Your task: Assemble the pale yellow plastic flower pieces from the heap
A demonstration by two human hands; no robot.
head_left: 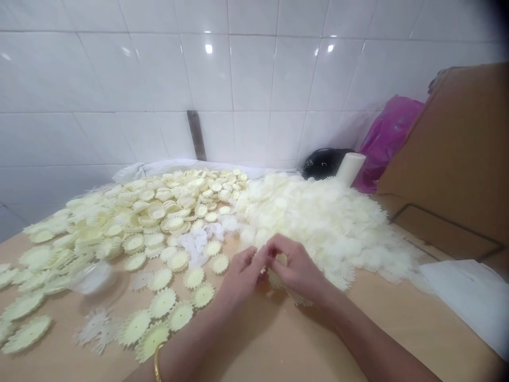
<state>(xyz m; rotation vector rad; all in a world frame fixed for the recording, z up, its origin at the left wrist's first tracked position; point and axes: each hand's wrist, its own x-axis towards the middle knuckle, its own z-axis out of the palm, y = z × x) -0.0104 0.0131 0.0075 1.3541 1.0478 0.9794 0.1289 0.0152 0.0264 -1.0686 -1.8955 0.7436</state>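
Note:
My left hand (244,270) and my right hand (296,268) meet above the table, fingertips pinched together. Below the fingers of my right hand shows a thin cream piece with a serrated edge (298,298), mostly covered by the hand. What the left fingertips pinch is hidden. Pale yellow toothed discs (163,302), several with a small hole in the middle, lie to the left of my left hand. Just beyond my right hand rises a heap of thin white frilly-edged pieces (314,217).
Behind the toothed discs is a larger pile of them (170,207). A clear round lid or dish (92,278) lies at left. At right are a white cylinder (350,168), a black bag (324,162), a purple bag (387,138), a cardboard box (453,143) and a white sheet (469,297).

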